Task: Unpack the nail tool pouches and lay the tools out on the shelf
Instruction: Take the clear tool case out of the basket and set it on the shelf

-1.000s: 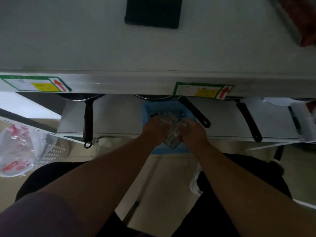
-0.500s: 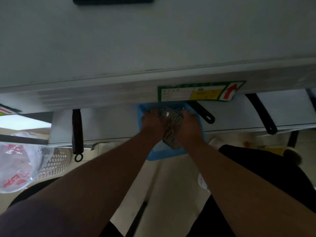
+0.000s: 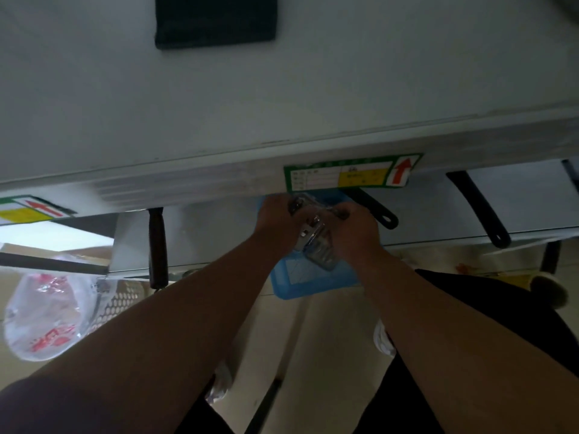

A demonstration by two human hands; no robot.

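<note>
Both hands over blue tray (image 3: pixel 313 281) on lower shelf: left hand (image 3: pixel 275 225) and right hand (image 3: pixel 354 233) each grip the clear pouch (image 3: pixel 316 245), fingers pinched on it, metal tools inside.

Grey lower shelf (image 3: pixel 219 233) with blue tray (image 3: pixel 313 281), black-handled pans (image 3: pixel 477 208).

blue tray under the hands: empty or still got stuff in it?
Cannot tell fully. The near part of the blue tray shows bare floor, but both hands, left and right, holding a clear pouch, hide the far part.
</note>
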